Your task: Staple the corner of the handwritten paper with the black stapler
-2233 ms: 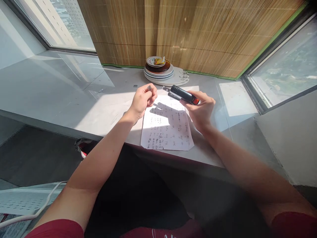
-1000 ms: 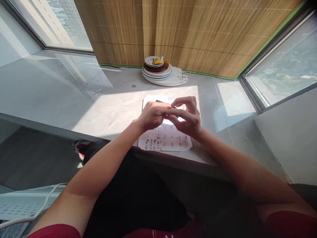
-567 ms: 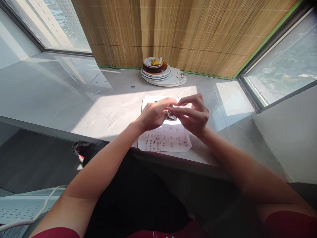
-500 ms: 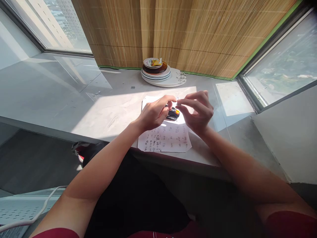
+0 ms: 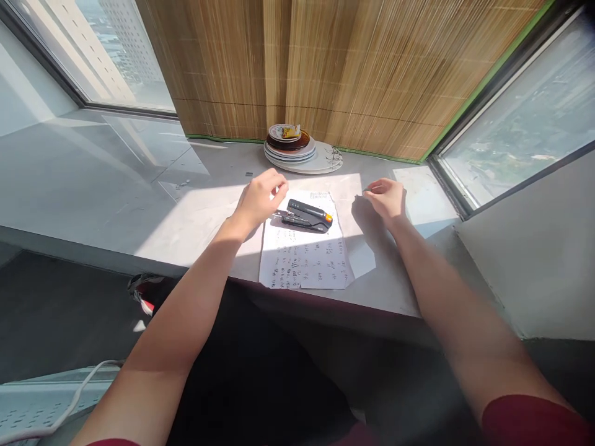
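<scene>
An opened black stapler [image 5: 309,214] with an orange tip lies on a handwritten sheet of paper [image 5: 320,263]. My left hand [image 5: 261,199] hovers at the sheet's upper left, beside the stapler's rear end. Its fingers are curled with the thumb close to the index finger, and whatever they may hold is hidden. Off to the right of the paper, my right hand [image 5: 387,198] has thumb and fingertips pinched together. A tiny greyish piece seems to show at those fingertips, too small to name.
Behind the paper stands a stack of plates [image 5: 320,162] with a small yellow packet [image 5: 291,132] on top. A bamboo blind [image 5: 325,74] hangs behind it. Small grey bits [image 5: 183,184] lie on the ledge to the left, and the ledge's front edge runs near my body.
My hands were together above the stapler and have moved apart, the left one leftward, the right one rightward. The stapler and the writing beneath them now show more fully.
</scene>
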The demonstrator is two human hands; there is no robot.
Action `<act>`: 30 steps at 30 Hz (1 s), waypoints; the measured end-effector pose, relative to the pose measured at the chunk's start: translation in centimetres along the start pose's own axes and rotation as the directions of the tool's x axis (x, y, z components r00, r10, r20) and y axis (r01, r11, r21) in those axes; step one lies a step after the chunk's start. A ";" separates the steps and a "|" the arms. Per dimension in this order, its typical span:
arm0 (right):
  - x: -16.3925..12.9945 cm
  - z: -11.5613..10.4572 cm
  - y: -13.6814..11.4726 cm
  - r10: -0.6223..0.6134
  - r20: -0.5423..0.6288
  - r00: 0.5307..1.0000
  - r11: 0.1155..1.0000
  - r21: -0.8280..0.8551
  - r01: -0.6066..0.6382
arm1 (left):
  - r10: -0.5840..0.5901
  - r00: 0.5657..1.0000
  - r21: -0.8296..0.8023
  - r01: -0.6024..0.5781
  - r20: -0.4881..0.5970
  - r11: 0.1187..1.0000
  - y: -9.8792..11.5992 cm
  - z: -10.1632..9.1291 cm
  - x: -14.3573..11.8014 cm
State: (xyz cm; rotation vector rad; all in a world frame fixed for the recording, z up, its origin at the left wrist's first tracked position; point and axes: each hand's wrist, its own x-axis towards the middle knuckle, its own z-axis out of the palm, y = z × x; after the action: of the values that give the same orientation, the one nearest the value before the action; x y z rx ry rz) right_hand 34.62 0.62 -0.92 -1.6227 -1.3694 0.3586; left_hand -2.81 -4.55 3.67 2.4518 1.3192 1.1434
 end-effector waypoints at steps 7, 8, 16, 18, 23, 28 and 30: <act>-0.1 0.6 0.8 -0.067 0.038 0.997 0.995 -0.065 0.069 | -0.613 0.789 0.418 0.540 0.051 0.730 -7.5 -1.5 0.2; -0.1 0.6 1.0 -0.052 0.037 0.998 0.995 -0.078 0.054 | -0.622 0.781 0.427 0.544 0.058 0.722 -7.5 -1.3 0.4; 0.0 0.9 0.9 -0.034 0.001 0.999 0.999 -0.035 0.034 | -0.607 0.781 0.547 0.447 0.147 0.707 -5.4 -0.2 0.9; -0.2 1.2 0.2 -0.059 -0.035 0.998 0.998 -0.033 0.058 | -0.586 0.802 0.531 0.451 0.112 0.718 -5.3 -0.4 0.9; -1.1 1.6 -1.5 -0.182 0.056 0.982 0.981 -0.058 0.185 | -0.569 0.815 0.509 0.447 0.108 0.736 -7.3 0.2 2.3; -1.8 1.6 -2.1 -0.225 0.131 0.965 0.973 -0.029 0.231 | -0.476 0.863 0.447 0.363 0.171 0.818 -8.9 0.6 2.5; -2.1 1.6 -2.4 -0.250 0.137 0.959 0.967 -0.023 0.255 | -0.434 0.889 0.401 0.350 0.142 0.847 -9.0 0.3 2.0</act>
State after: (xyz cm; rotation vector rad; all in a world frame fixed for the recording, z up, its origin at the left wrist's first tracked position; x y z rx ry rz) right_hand 31.27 -0.65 -0.54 -1.4543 -1.6740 0.2926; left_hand -7.89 2.53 0.69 2.2710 1.9821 0.5333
